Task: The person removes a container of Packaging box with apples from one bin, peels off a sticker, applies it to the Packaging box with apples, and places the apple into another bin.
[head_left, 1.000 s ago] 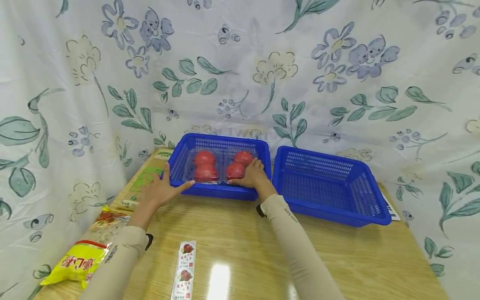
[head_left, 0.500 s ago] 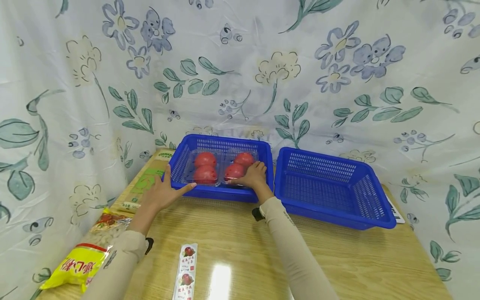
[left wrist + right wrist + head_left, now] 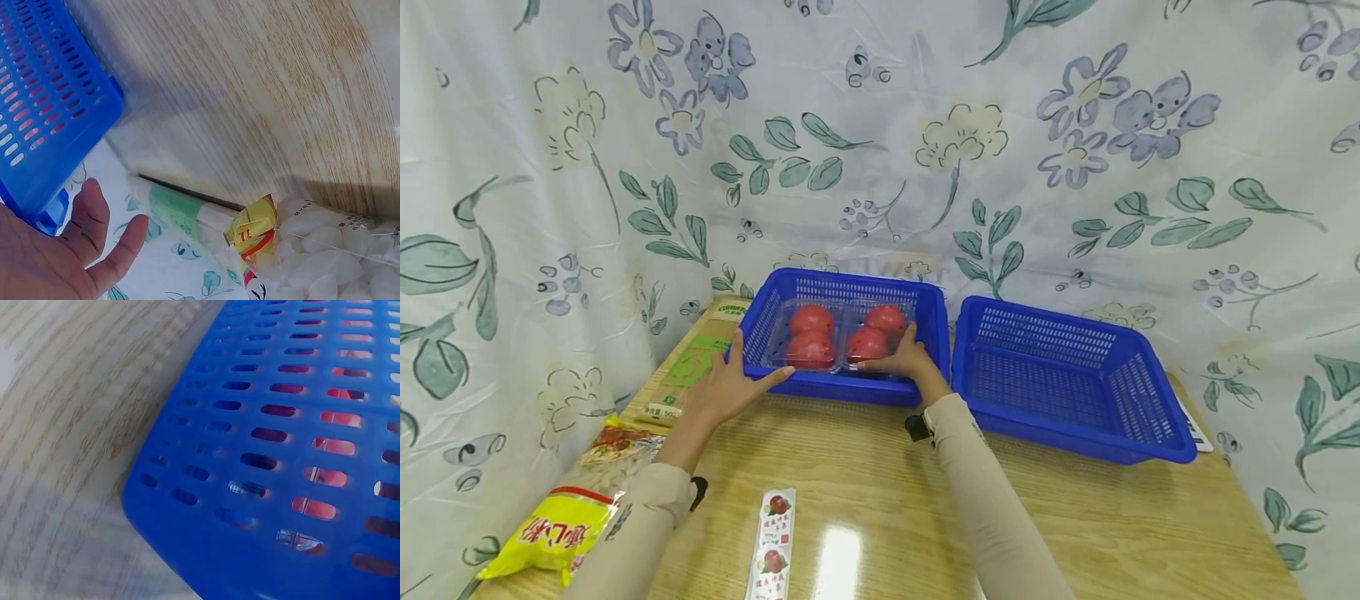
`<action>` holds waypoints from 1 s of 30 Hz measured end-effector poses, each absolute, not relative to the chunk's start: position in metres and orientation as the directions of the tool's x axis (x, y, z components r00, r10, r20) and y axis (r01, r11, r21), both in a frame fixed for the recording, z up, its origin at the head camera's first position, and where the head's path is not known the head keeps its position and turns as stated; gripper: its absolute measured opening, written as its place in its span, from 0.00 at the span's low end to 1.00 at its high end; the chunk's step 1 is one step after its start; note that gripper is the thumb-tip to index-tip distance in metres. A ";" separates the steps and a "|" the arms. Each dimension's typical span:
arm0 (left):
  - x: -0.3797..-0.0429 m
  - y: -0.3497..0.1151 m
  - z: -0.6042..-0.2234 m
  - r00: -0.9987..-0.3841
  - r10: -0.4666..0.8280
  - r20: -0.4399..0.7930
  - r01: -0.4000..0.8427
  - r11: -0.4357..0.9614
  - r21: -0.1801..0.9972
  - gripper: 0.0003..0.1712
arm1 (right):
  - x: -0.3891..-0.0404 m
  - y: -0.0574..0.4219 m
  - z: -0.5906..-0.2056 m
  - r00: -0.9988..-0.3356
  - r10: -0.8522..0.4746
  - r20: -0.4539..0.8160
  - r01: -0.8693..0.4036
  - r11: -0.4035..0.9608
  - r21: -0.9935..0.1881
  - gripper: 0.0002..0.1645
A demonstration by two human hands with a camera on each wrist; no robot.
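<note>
In the head view, two clear plastic boxes of red round fruit lie side by side in the left blue basket (image 3: 842, 387): the left box (image 3: 779, 330) and the right box (image 3: 854, 313). My right hand (image 3: 910, 361) grips the right box at its front right corner, thumb at the front edge; its fingers are partly hidden. Spread over the basket's front left corner, my left hand (image 3: 727, 387) touches the rim with thumb and fingers extended. In the left wrist view, fingertips show past the basket's edge. The right wrist view shows the slotted basket wall (image 3: 256, 437), red behind it.
A second blue basket (image 3: 1060, 435) stands close on the right. To the left lie a green and tan package (image 3: 696, 358) and a yellow and clear bag (image 3: 568, 517). A strip of fruit stickers (image 3: 771, 542) lies on the wooden table (image 3: 880, 475) in front. A floral curtain hangs behind.
The right box has shifted slightly left against the left one, with my right hand on it, and the right fingers have lowered. The left hand has stayed at the basket corner.
</note>
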State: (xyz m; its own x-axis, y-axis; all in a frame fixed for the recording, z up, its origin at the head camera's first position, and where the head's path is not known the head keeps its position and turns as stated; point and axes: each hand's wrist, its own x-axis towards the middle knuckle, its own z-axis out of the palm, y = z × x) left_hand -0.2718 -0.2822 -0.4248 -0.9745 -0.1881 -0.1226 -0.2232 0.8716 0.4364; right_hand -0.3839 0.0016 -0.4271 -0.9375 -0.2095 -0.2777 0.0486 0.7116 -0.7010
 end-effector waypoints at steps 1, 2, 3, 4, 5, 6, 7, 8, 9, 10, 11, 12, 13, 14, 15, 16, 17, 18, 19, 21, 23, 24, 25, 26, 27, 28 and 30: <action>-0.272 -0.282 -0.425 -0.975 -0.188 -0.120 -0.222 0.872 0.435 0.75 | -0.385 0.003 -0.428 -0.938 -0.211 -0.273 0.051 0.698 -0.714 0.81; -0.272 -0.282 -0.426 -0.975 -0.188 -0.118 -0.221 0.873 0.434 0.75 | -0.386 0.004 -0.428 -0.938 -0.214 -0.271 0.055 0.681 -0.731 0.81; -0.272 -0.282 -0.426 -0.975 -0.188 -0.116 -0.220 0.874 0.433 0.75 | -0.387 0.005 -0.429 -0.938 -0.217 -0.272 0.062 0.665 -0.744 0.81; -0.272 -0.282 -0.427 -0.976 -0.187 -0.114 -0.218 0.876 0.431 0.75 | -0.388 0.006 -0.429 -0.937 -0.220 -0.273 0.067 0.651 -0.756 0.81; -0.272 -0.282 -0.427 -0.976 -0.186 -0.112 -0.216 0.876 0.430 0.75 | -0.388 0.006 -0.429 -0.935 -0.224 -0.275 0.074 0.636 -0.768 0.81; -0.272 -0.282 -0.428 -0.977 -0.185 -0.109 -0.214 0.877 0.429 0.75 | -0.389 0.007 -0.429 -0.933 -0.227 -0.278 0.079 0.625 -0.777 0.81; -0.272 -0.282 -0.428 -0.977 -0.184 -0.107 -0.212 0.878 0.430 0.75 | -0.389 0.007 -0.429 -0.931 -0.232 -0.283 0.086 0.613 -0.785 0.81; -0.272 -0.281 -0.429 -0.977 -0.183 -0.107 -0.211 0.879 0.428 0.75 | -0.390 0.008 -0.429 -0.928 -0.235 -0.289 0.094 0.603 -0.792 0.81; -0.272 -0.282 -0.429 -0.978 -0.182 -0.106 -0.210 0.878 0.431 0.75 | -0.390 0.008 -0.429 -0.926 -0.237 -0.294 0.100 0.597 -0.796 0.81; -0.272 -0.281 -0.429 -0.978 -0.182 -0.106 -0.210 0.877 0.432 0.75 | -0.391 0.008 -0.429 -0.924 -0.239 -0.298 0.104 0.593 -0.798 0.81; -0.272 -0.282 -0.429 -0.978 -0.181 -0.106 -0.209 0.876 0.435 0.74 | -0.392 0.007 -0.429 -0.923 -0.239 -0.301 0.108 0.589 -0.801 0.81; -0.272 -0.282 -0.429 -0.978 -0.180 -0.105 -0.208 0.874 0.439 0.74 | -0.392 0.007 -0.430 -0.923 -0.239 -0.301 0.111 0.584 -0.804 0.81; -0.272 -0.282 -0.429 -0.978 -0.180 -0.106 -0.208 0.872 0.442 0.74 | -0.393 0.007 -0.430 -0.924 -0.238 -0.301 0.114 0.578 -0.808 0.81; -0.272 -0.282 -0.429 -0.978 -0.179 -0.106 -0.208 0.871 0.446 0.74 | -0.394 0.007 -0.430 -0.924 -0.235 -0.301 0.119 0.573 -0.811 0.81; -0.272 -0.282 -0.429 -0.978 -0.178 -0.105 -0.206 0.869 0.450 0.74 | -0.395 0.006 -0.430 -0.924 -0.234 -0.302 0.123 0.566 -0.815 0.82; -0.272 -0.282 -0.429 -0.979 -0.176 -0.104 -0.204 0.868 0.452 0.74 | -0.395 0.006 -0.430 -0.924 -0.233 -0.302 0.128 0.557 -0.821 0.82; -0.272 -0.283 -0.429 -0.979 -0.174 -0.102 -0.201 0.868 0.454 0.74 | -0.396 0.006 -0.430 -0.926 -0.233 -0.297 0.128 0.547 -0.828 0.81; -0.272 -0.283 -0.429 -0.980 -0.172 -0.100 -0.199 0.868 0.455 0.74 | -0.396 0.006 -0.429 -0.926 -0.235 -0.294 0.131 0.531 -0.837 0.81; -0.272 -0.283 -0.430 -0.980 -0.172 -0.100 -0.199 0.869 0.454 0.74 | -0.396 0.005 -0.429 -0.927 -0.237 -0.290 0.133 0.515 -0.847 0.81; -0.273 -0.283 -0.430 -0.981 -0.172 -0.095 -0.196 0.870 0.452 0.74 | -0.397 0.004 -0.429 -0.928 -0.242 -0.283 0.138 0.483 -0.865 0.80; -0.273 -0.284 -0.429 -0.981 -0.173 -0.090 -0.195 0.871 0.450 0.74 | -0.397 0.004 -0.429 -0.930 -0.246 -0.274 0.140 0.454 -0.880 0.78; -0.274 -0.284 -0.429 -0.981 -0.173 -0.088 -0.194 0.871 0.451 0.74 | -0.397 0.003 -0.428 -0.929 -0.247 -0.275 0.144 0.442 -0.885 0.78; -0.274 -0.284 -0.429 -0.981 -0.173 -0.087 -0.193 0.872 0.450 0.75 | -0.396 0.003 -0.428 -0.930 -0.244 -0.275 0.147 0.439 -0.886 0.78; -0.274 -0.284 -0.430 -0.981 -0.172 -0.086 -0.192 0.872 0.450 0.75 | -0.396 0.003 -0.428 -0.931 -0.240 -0.276 0.150 0.437 -0.887 0.78; -0.275 -0.284 -0.429 -0.982 -0.171 -0.086 -0.191 0.872 0.451 0.75 | -0.395 0.002 -0.427 -0.932 -0.239 -0.272 0.148 0.434 -0.889 0.77; -0.275 -0.284 -0.429 -0.982 -0.169 -0.088 -0.191 0.871 0.453 0.75 | -0.395 0.002 -0.427 -0.933 -0.239 -0.269 0.146 0.432 -0.890 0.77; -0.275 -0.284 -0.429 -0.982 -0.167 -0.093 -0.191 0.871 0.453 0.75 | -0.394 0.001 -0.427 -0.936 -0.241 -0.256 0.134 0.429 -0.894 0.77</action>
